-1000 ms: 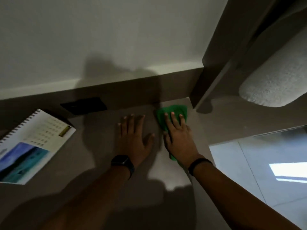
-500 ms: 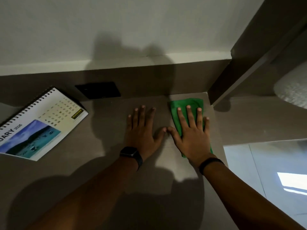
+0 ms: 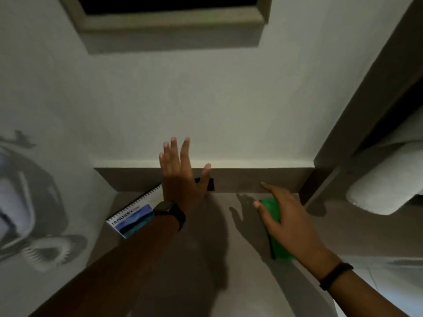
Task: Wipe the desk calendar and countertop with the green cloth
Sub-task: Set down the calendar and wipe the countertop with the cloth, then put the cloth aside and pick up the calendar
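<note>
The folded bright green cloth (image 3: 278,234) lies flat on the grey-brown stone countertop (image 3: 206,259), close to its right end. It looks like a long narrow strip running toward the viewer, with one end under the palm and the near end poking out by the wrist. The right hand (image 3: 286,216) lies on top of it, fingers spread and loosely flat, pressing down and not curled around the fabric.

The white spiral-bound desk calendar (image 3: 135,211) sits at the left end of the countertop, near the back corner. Its wire binding faces the wall, a blue landscape photo fills the page, and the word JANUARY is readable along the near edge. The left forearm crosses over its right part and hides it.

The left hand (image 3: 180,177) is raised off the surface with fingers splayed wide, empty, and touches nothing that can be made out. A black smartwatch (image 3: 169,212) sits on that wrist; a thin dark band (image 3: 335,276) circles the right one. Behind the left hand, a small black rectangular plate (image 3: 210,184) is set in the low brown backsplash (image 3: 251,179), half covered by the thumb. A pale wall (image 3: 217,99) rises above, with a dark recessed frame (image 3: 174,17) at the top. To the right a white textured rounded object (image 3: 384,186) sits in a side niche.
</note>
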### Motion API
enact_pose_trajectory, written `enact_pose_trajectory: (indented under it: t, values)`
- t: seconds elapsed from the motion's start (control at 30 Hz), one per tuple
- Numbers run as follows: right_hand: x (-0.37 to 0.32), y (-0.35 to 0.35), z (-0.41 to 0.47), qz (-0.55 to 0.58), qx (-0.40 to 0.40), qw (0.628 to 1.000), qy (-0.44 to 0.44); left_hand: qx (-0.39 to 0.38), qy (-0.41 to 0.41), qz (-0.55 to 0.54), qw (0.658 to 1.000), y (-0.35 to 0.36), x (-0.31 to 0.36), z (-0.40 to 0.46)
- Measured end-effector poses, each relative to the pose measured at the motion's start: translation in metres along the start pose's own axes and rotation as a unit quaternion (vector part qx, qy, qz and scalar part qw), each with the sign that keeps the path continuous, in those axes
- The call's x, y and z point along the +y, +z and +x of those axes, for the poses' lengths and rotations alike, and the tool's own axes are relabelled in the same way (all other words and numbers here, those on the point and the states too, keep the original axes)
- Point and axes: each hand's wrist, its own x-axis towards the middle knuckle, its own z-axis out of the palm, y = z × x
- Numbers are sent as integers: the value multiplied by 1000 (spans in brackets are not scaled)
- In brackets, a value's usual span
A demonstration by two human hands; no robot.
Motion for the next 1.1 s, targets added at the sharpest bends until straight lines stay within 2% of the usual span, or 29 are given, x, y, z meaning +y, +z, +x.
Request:
enact_pose_trajectory:
  t: [0.07, 0.13, 0.2, 0.27, 0.33, 0.4, 0.6, 0.77, 0.93, 1.1]
  values:
    - [-23, 17, 18, 56, -9, 998, 3, 44, -75, -38, 995, -21, -16, -7]
    - [-40, 53, 40, 107, -47, 993, 29, 76, -217, -112, 967, -31, -42, -29]
    - [-52, 101, 61, 132, -96, 985, 54, 102, -355, -197, 908, -32, -78, -61]
    - [-62, 153, 77, 132, -163, 975, 70, 114, -463, -224, 850, -28, -113, -94]
    - [-68, 200, 87, 119, -219, 966, 75, 106, -520, -260, 807, -21, -141, -124]
    - [-72, 240, 93, 116, -243, 961, 63, 91, -518, -323, 787, -14, -162, -144]
    - [-72, 299, 94, 206, -245, 946, 56, 72, -467, -409, 781, 5, -189, -163]
    - [-68, 305, 94, 241, -206, 942, 110, 54, -464, -406, 785, 7, -202, -158]
    - [-55, 298, 83, 247, -164, 942, 155, 15, -442, -363, 820, 4, -217, -143]
    - [-42, 292, 61, 254, -105, 946, 174, -43, -441, -365, 819, 16, -228, -112]
